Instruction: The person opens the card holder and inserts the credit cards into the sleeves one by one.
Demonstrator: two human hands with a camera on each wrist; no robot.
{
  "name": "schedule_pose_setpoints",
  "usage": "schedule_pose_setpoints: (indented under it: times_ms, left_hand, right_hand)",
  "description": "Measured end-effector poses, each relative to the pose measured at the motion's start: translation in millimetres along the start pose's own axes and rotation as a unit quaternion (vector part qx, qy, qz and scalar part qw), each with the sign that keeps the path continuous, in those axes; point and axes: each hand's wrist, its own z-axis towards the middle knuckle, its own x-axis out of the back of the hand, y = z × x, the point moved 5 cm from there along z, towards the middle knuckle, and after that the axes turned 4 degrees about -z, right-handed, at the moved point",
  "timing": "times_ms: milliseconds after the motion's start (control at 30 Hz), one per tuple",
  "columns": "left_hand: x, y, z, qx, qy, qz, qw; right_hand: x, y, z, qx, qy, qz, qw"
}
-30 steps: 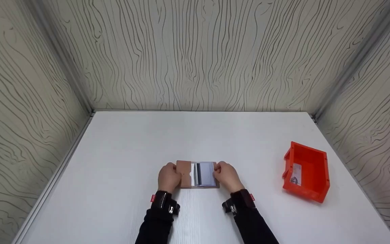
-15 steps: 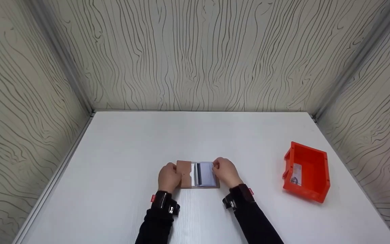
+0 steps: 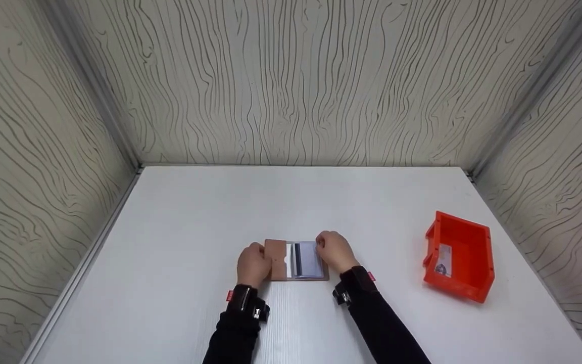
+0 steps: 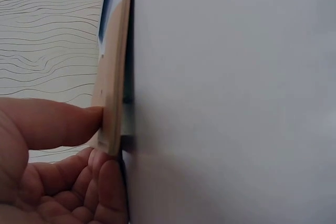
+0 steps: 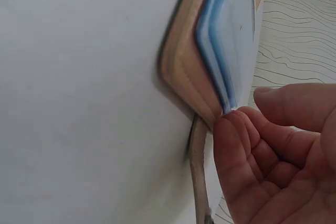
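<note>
On the table (image 3: 195, 202), the left hand (image 3: 254, 265) pinches the wallet (image 3: 275, 258) while the right hand (image 3: 336, 252), thumb apart, touches the plastic sleeves (image 3: 309, 261), apparently to leaf through, calling for a light pinch.

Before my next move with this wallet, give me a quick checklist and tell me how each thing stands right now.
1. Wallet lying open: ok.
2. Left hand holding the wallet's left end, thumb on top: ok.
3. Right hand at the far right corner of the clear sleeves: ok.
4. Firm pinch on those sleeves: cannot tell; the views don't settle whether the thumb presses them.
5. Strap tucked away: not ok; it sticks out by the wallet's corner.
6. Red bin apart from both hands: ok.
</note>
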Motion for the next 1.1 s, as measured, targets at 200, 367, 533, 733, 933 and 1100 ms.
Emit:
schedule_pose_setpoints:
  times_ms: [200, 367, 533, 733, 933, 1100]
  left_hand:
    - [1.4, 1.7, -1.2, -0.002, 0.000, 0.000, 1.0000]
    - [2.1, 2.1, -1.8, -0.006, 0.004, -0.001, 1.0000]
    - [2.4, 3.6, -2.1, -0.002, 0.003, 0.002, 1.0000]
    - [2.8, 4.1, -0.6, -0.006, 0.006, 0.008, 0.9999]
    - [1.1, 2.0, -0.6, 0.001, 0.001, 0.004, 1.0000]
    - [0.1, 1.5, -0.5, 0.010, 0.001, 0.000, 0.9999]
  right_hand:
    - [-1.3, -1.8, 1.9, 0.010, 0.002, -0.011, 1.000]
    - [-0.7, -3.7, 1.4, 0.018, 0.000, -0.013, 1.000]
    - [-0.5, -3.8, 0.8, 0.018, -0.001, -0.018, 1.000]
    - [0.5, -4.9, 1.3, 0.021, -0.003, -0.020, 1.000]
    - [0.5, -4.8, 1.6, 0.020, -0.009, -0.020, 1.000]
    - [0.8, -3.8, 1.8, 0.012, -0.013, -0.012, 1.000]
